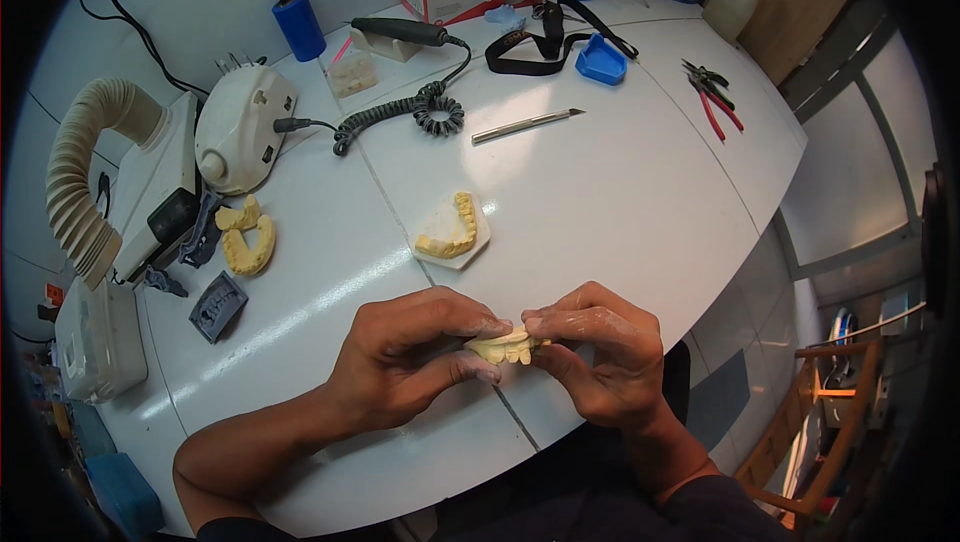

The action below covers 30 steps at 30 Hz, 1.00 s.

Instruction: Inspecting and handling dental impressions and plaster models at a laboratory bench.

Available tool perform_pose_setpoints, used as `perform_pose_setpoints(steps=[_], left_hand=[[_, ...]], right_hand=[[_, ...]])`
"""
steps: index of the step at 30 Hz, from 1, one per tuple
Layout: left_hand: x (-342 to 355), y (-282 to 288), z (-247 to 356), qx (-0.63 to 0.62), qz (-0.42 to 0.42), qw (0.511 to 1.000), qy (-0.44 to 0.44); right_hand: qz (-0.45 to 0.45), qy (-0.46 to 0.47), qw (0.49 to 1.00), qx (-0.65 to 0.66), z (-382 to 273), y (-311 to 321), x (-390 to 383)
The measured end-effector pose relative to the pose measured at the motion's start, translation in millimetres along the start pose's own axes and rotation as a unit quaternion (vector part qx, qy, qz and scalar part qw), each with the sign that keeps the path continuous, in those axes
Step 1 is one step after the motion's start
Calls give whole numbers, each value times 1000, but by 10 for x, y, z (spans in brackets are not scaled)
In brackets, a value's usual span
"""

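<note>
Between my fingertips is a pale yellow dental cast piece [508, 346] with a row of teeth pointing down. My left hand [410, 347] grips its left end with thumb and fingers, and my right hand [595, 362] pinches the right end. White dust coats several fingertips. Just beyond them lies a yellow lower-teeth cast on a white base [452, 234]. Further off, a silver craft knife [525, 125] rests on the tiles.
The white tiled table [620, 222] holds more yellow casts [250, 242], grey impression pieces [218, 307], a white handpiece control unit [240, 132], a ribbed extraction hose [75, 162], pliers [715, 102] and a blue tray [600, 62]. A wooden chair [840, 412] stands at right.
</note>
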<state>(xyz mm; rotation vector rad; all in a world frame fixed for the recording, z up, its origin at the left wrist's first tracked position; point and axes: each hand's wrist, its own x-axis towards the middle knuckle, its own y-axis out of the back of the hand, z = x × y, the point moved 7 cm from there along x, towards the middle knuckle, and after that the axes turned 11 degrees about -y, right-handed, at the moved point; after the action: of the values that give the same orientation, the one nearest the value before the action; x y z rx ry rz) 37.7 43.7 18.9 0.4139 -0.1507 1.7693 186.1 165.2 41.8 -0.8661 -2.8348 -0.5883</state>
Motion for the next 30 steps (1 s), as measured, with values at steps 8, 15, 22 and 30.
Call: perform_pose_setpoints(steps=[8,15,22,30], left_hand=[[39,22,53,26,-13,998,-58],[12,21,65,30,-2,999,-37],[29,18,79,57,-4,998,-36],[38,19,86,63,15,997,-43]], right_hand=[[-5,10,1000,2,-4,-10,6],[0,-10,1000,11,23,-13,11],[-2,-5,1000,2,1,-6,30],[1,-12,1000,4,0,-2,22]])
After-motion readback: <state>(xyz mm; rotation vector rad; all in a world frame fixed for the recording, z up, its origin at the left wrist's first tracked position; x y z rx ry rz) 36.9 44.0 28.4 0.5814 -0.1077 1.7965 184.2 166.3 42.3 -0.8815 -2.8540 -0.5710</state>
